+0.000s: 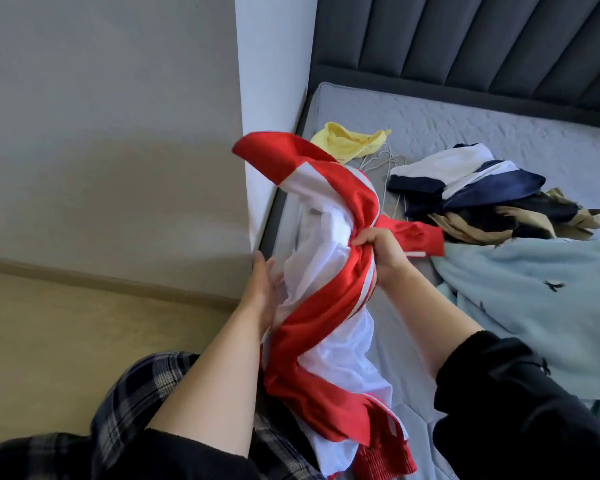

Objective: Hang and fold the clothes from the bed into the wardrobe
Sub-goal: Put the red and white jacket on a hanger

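Right now my right hand clutches a bunched fold of the red-and-white jacket, while my left hand lies flat-fingered against its white lining (nothing pinched there). The jacket hangs above the left edge of the bed; a yellow top lies near the headboard corner, darker clothes mid-mattress

grey wall, wood floor, dark padded headboard

Head view, down onto bed
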`<state>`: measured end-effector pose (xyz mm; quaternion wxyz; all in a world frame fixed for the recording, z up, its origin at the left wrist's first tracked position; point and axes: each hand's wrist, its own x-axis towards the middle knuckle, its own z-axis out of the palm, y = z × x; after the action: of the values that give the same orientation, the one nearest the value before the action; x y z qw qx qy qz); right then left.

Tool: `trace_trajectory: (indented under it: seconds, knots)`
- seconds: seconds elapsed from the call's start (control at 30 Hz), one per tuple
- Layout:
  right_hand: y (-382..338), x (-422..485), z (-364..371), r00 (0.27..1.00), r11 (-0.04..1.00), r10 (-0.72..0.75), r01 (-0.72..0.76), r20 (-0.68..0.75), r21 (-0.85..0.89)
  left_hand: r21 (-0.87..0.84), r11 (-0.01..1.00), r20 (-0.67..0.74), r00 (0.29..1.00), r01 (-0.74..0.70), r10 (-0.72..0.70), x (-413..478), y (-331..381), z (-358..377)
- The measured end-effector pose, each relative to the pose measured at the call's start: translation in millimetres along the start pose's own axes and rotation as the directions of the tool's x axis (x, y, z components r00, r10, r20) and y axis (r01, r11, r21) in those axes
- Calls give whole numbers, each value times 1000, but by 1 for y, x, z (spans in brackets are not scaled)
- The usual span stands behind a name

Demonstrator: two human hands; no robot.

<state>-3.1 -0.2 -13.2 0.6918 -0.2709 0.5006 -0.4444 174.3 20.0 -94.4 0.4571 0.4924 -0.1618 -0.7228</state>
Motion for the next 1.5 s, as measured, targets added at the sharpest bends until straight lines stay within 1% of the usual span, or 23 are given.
trace_trajectory:
  seconds: [0.07, 0.13, 0.23, 0.33, 0.37, 0.43, 0.5, 0.57, 0.63, 0.77, 0.83, 0.9, 0.93, 0.97, 1.0, 1.03, 1.13, 1.2, 1.23, 1.33, 1.43, 1.47, 1.5]
  knots:
    - [-16, -5, 7, 985, 989, -146, 148, 89, -18, -156, 987, 2, 999, -31, 32, 0, 9, -9]
    - [-26, 1, 1, 978, 971, -206, 201, -25, -131, -203, 977, 29, 997, -63, 71, 0, 13, -14]
    - [-17, 16, -30, 970, 951, -151, 91, -188, -295, -243, 969, 63, 997, -30, 47, -2, 10, -13]
    - [18, 18, -71, 943, 857, 83, -232, -321, -460, -80, 996, 6, 1000, 28, -28, 1, 1, -12]
    - [29, 17, -80, 926, 816, 110, -291, -360, -500, 3, 999, -30, 999, 41, -41, 3, -3, -13]
    - [43, 17, -86, 904, 818, 45, -278, -426, -503, 138, 990, -122, 992, 38, -21, 5, -7, -12]
    - [46, 17, -82, 902, 889, 8, -204, -432, -410, 236, 972, -132, 991, 17, 14, 6, -8, -10]
    - [47, 21, -74, 934, 950, 101, -193, -343, -246, 389, 920, 21, 999, -45, 40, 5, -12, -8]
    - [46, 28, -66, 956, 960, 165, -212, -245, -184, 548, 830, 207, 978, -102, -17, 2, -17, -7]
    - [45, 33, -41, 969, 959, 90, -147, -232, -242, 470, 882, 408, 882, 17, -234, -10, -18, 0]
    - [43, 31, -37, 975, 958, 89, -140, -204, -249, 450, 892, 345, 929, -42, -130, -14, -12, 5]
    - [39, 25, -37, 987, 960, 104, -132, -120, -249, 440, 876, 62, 980, -196, 188, -12, -6, 8]
    - [37, 20, -36, 994, 958, 89, -105, -68, -266, 419, 858, -122, 918, -297, 377, -11, -2, 6]
    - [35, 16, -34, 998, 952, 69, -68, -9, -300, 423, 815, -256, 811, -396, 526, -8, 4, 2]
    - [33, 12, -32, 997, 940, 53, -32, 51, -339, 447, 766, -295, 732, -463, 614, -4, 10, -2]
    - [33, 10, -30, 994, 925, 52, -11, 99, -381, 462, 740, -249, 730, -488, 637, -3, 15, -4]
    - [35, 10, -20, 981, 855, 92, 10, 170, -518, 456, 806, -16, 902, -377, 431, -1, 14, -1]
    - [36, 13, -17, 978, 802, 118, 8, 171, -598, 539, 810, 20, 965, -232, 263, -6, 8, 0]
    - [36, 14, -17, 979, 783, 129, -3, 156, -622, 510, 843, 2, 981, -170, 196, -7, 7, -2]
    - [36, 21, -31, 994, 767, 98, -51, 39, -639, 368, 917, -71, 979, -153, 192, -6, 8, -9]
    - [43, 33, -58, 974, 790, -63, -84, -217, -607, 429, 864, -132, 927, -266, 351, -5, 7, -7]
    - [47, 35, -66, 958, 758, -131, -70, -257, -648, 452, 853, -143, 922, -262, 359, -6, 6, -5]
    - [49, 36, -72, 957, 681, -115, -121, -268, -722, 480, 841, -133, 928, -247, 349, -6, 4, -5]
